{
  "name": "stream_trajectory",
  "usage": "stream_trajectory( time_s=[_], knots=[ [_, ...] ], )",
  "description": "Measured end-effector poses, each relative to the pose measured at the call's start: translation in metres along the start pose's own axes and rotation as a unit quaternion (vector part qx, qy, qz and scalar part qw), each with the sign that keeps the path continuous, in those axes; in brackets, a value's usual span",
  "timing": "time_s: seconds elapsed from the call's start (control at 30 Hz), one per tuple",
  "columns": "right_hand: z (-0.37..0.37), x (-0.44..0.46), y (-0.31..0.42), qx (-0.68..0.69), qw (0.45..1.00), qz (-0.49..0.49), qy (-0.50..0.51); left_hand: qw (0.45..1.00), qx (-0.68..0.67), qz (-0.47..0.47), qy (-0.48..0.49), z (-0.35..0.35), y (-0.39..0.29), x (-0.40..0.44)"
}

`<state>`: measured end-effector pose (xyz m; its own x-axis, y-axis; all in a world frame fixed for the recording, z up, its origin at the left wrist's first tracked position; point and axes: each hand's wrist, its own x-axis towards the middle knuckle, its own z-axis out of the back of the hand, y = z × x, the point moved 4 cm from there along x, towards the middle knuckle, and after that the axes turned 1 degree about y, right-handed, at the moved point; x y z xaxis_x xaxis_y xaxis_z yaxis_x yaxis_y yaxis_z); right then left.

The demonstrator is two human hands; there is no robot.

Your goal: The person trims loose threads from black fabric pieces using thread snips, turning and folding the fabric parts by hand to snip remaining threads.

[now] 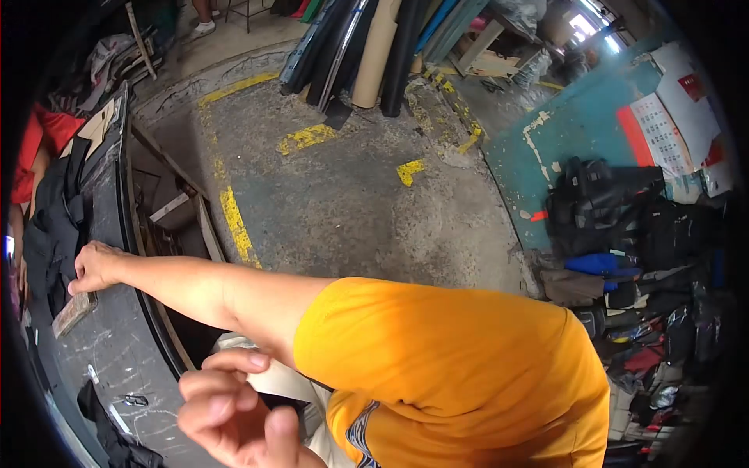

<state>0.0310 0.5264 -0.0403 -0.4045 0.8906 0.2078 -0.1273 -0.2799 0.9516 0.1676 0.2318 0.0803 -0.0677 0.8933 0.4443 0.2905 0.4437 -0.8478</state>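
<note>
My right arm, in an orange sleeve, reaches across to the dark worktable (148, 366) on the left. At its end my right hand (97, 265) is closed over the upper end of a worn, pale brown block (75, 314), beside black fabric with straps (58, 226). The block's other end sticks out from under the fingers. My left hand (234, 405) is held up near the bottom of the view, close to my body. Its fingers are loosely curled and apart from the thumb, and nothing shows in them. More black fabric (117, 429) lies at the table's near end.
Long rolls of material (374, 58) stand at the far side of the concrete floor (351, 195), which has worn yellow lines. Black bags (601, 203) and piled goods (655, 343) line the right, below a calendar (659, 132). Another person's foot (204, 28) shows at the top left.
</note>
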Motion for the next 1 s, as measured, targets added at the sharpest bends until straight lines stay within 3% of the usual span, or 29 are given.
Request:
stream_trajectory(
  time_s=[0.07, 0.1, 0.17, 0.23, 0.27, 0.3, 0.33, 0.37, 0.43, 0.47, 0.53, 0.57, 0.63, 0.77, 0.9, 1.0],
  knots=[
    [-0.015, 0.016, -0.007, -0.015, 0.998, 0.062, 0.0, 0.996, 0.087, 0.034, -0.016, 0.019, 0.012, -0.013],
    [-0.013, 0.018, -0.006, -0.029, 0.998, 0.045, 0.021, 0.987, 0.153, 0.051, 0.003, 0.033, 0.019, -0.022],
    [0.004, -0.005, 0.005, 0.111, 0.99, 0.077, 0.029, 0.956, 0.283, 0.081, 0.007, 0.064, 0.02, -0.051],
    [0.009, -0.015, 0.014, 0.086, 0.993, 0.041, 0.067, 0.918, 0.382, 0.102, -0.03, 0.093, 0.01, -0.083],
    [-0.001, -0.008, 0.007, 0.052, 0.998, 0.022, 0.039, 0.893, 0.432, 0.108, -0.062, 0.107, 0.0, -0.102],
    [-0.008, 0.0, -0.001, 0.062, 0.995, -0.001, 0.083, 0.855, 0.497, 0.103, -0.107, 0.121, -0.012, -0.121],
    [-0.009, 0.004, -0.001, -0.021, 0.998, 0.004, 0.066, 0.816, 0.55, 0.1, -0.144, 0.13, -0.025, -0.144],
    [-0.013, 0.015, -0.01, -0.051, 0.995, 0.048, 0.077, 0.783, 0.583, 0.109, -0.188, 0.138, -0.042, -0.173],
    [-0.011, 0.031, -0.029, 0.025, 0.987, 0.097, 0.129, 0.69, 0.633, 0.118, -0.331, 0.141, -0.071, -0.223],
    [-0.018, 0.032, -0.033, 0.035, 0.987, 0.09, 0.13, 0.675, 0.638, 0.117, -0.352, 0.143, -0.085, -0.248],
    [-0.021, 0.03, -0.028, 0.041, 0.984, 0.094, 0.143, 0.559, 0.675, 0.123, -0.466, 0.14, -0.115, -0.295],
    [-0.019, 0.027, -0.027, 0.034, 0.986, 0.098, 0.132, 0.552, 0.673, 0.119, -0.478, 0.136, -0.122, -0.315],
    [-0.012, 0.028, -0.025, 0.025, 0.986, 0.114, 0.122, 0.474, 0.704, 0.123, -0.514, 0.131, -0.131, -0.351],
    [-0.014, 0.035, -0.037, -0.014, 0.986, 0.111, 0.121, 0.426, 0.733, 0.119, -0.516, 0.138, -0.137, -0.389],
    [-0.013, 0.034, -0.036, -0.021, 0.988, 0.112, 0.102, 0.45, 0.695, 0.113, -0.55, 0.157, -0.14, -0.392],
    [-0.01, 0.026, -0.034, -0.015, 0.989, 0.106, 0.098, 0.437, 0.71, 0.122, -0.539, 0.177, -0.128, -0.382]
  ],
)
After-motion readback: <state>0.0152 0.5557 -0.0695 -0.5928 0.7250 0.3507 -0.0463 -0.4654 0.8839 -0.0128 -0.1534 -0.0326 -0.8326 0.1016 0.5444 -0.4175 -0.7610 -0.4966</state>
